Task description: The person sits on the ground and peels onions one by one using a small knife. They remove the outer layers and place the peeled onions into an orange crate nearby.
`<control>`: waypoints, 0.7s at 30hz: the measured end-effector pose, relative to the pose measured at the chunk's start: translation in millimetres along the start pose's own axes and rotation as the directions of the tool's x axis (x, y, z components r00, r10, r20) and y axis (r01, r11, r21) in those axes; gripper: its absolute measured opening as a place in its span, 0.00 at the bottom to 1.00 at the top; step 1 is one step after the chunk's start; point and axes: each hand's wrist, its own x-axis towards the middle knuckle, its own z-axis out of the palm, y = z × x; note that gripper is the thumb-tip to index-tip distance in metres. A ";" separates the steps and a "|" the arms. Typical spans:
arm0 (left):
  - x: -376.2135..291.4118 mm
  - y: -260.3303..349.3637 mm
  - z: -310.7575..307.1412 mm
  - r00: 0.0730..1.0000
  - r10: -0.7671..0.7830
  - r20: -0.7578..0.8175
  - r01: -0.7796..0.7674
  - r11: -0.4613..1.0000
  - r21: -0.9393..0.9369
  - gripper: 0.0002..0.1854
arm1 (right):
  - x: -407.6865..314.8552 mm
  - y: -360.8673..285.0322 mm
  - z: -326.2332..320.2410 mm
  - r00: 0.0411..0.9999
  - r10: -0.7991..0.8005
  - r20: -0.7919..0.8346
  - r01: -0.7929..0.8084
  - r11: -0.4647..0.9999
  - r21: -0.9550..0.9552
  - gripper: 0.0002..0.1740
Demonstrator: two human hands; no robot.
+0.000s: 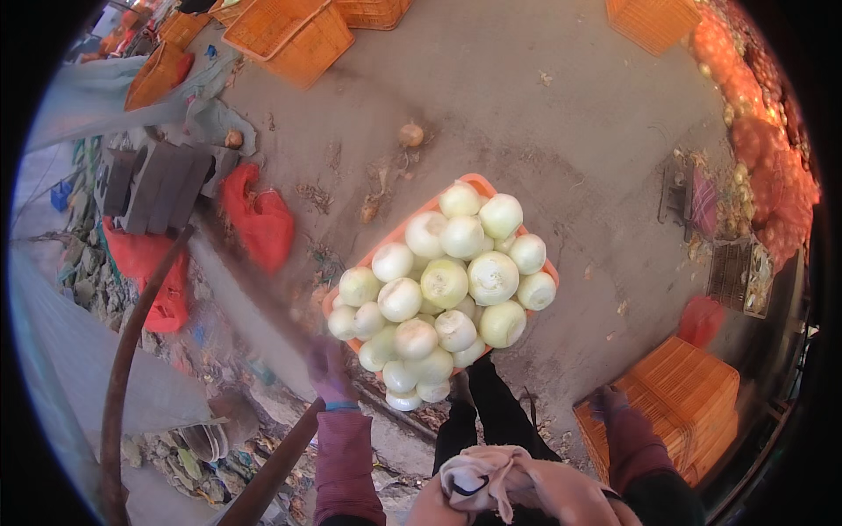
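An orange plastic crate heaped with peeled white onions stands on the ground before me. My left hand, blurred, is at the lower left of this crate, by the end of a blurred dark bar; whether its fingers grip anything cannot be told. My right hand is at the near left edge of a stack of upturned orange crates at the lower right. Its fingers are dim, so its hold on the stack is unclear.
More orange crates stand at the upper left, and another at the upper right. Filled red mesh sacks line the right side. Curved brown poles, red netting and rubble lie left. A loose onion is on the ground.
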 end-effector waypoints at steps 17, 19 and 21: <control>-95.2 3.4 90.9 0.977 -0.110 0.183 0.143 0.974 -0.176 0.15 | -69.9 -14.4 -92.8 0.996 -0.027 -0.087 -0.021 0.864 -0.503 0.14; -105.0 6.8 133.4 0.979 -0.080 0.186 0.109 0.982 -0.155 0.15 | -53.1 -39.6 -104.8 0.987 0.114 -0.115 -0.149 0.920 -0.361 0.11; -116.5 7.5 187.5 0.979 -0.086 0.184 0.109 0.987 -0.117 0.18 | -32.4 -85.6 -117.1 0.997 -0.045 -0.055 0.007 0.833 -0.553 0.11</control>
